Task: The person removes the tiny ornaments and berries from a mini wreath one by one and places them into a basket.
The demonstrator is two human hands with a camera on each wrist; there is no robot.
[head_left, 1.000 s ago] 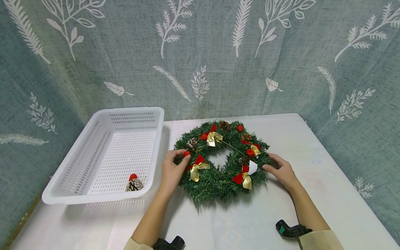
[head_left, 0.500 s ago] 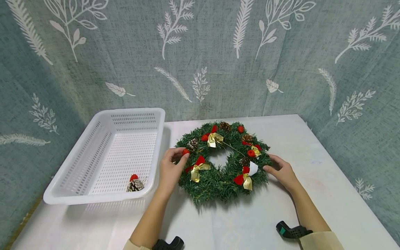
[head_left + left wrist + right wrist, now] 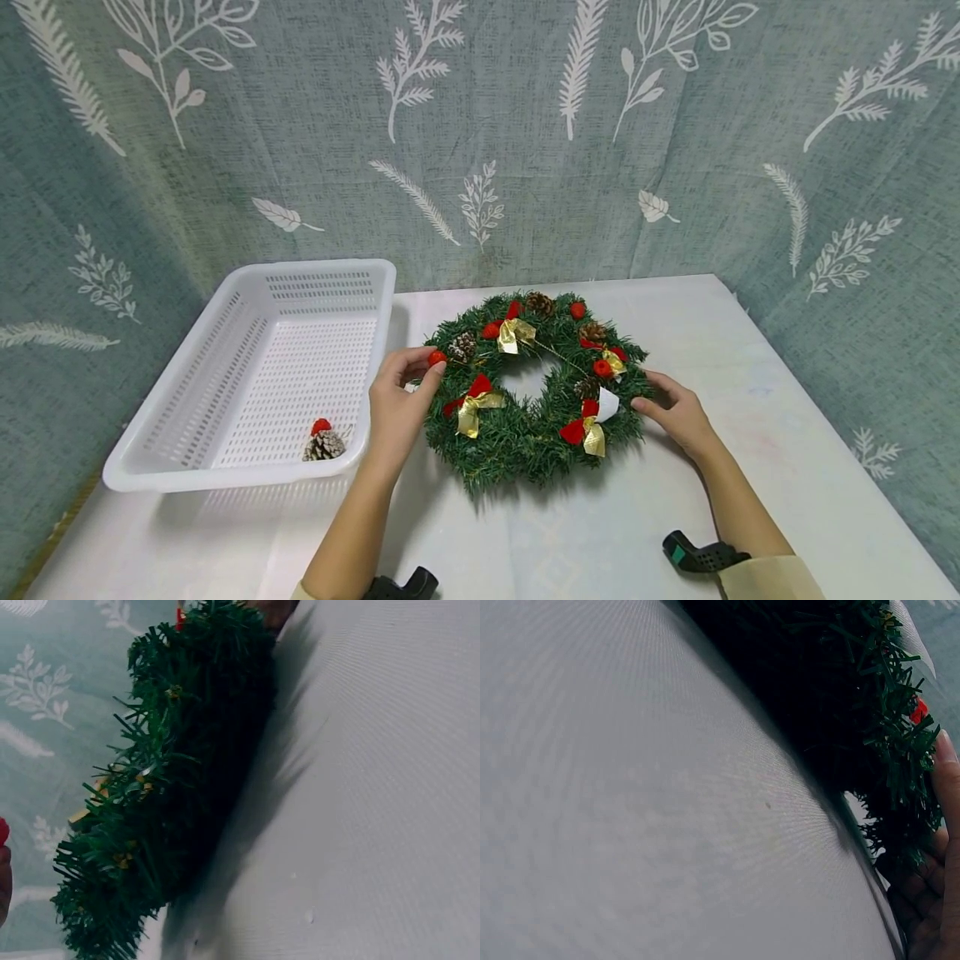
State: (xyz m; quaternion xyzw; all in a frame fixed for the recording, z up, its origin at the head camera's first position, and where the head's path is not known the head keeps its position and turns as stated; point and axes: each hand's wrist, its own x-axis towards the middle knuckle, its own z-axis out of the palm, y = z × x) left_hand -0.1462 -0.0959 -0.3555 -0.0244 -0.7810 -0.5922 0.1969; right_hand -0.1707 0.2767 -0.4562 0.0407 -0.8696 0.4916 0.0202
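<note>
Now, at the far left of the table (image 3: 585,533), the white perforated plastic basket (image 3: 225,477) stands unchanged, holding a frosted brown pinecone (image 3: 325,446) and a small red ball (image 3: 321,426) near its front right corner. Just right of it, the left hand (image 3: 393,404) has drifted a little leftward from half a second ago, its thumb and fingers nearly closed, pinching a round red berry (image 3: 437,358) at the left edge of the round green artificial-pine wreath (image 3: 491,454). That shift suggests the berry is not fixed in the greenery; whether its lower end touches is hidden. The wreath lies flat right of the basket, its bows and pinecones unmoved. Farthest right, the right hand (image 3: 678,417) has stayed put, half open, thumb and fingers holding the wreath's right edge
</note>
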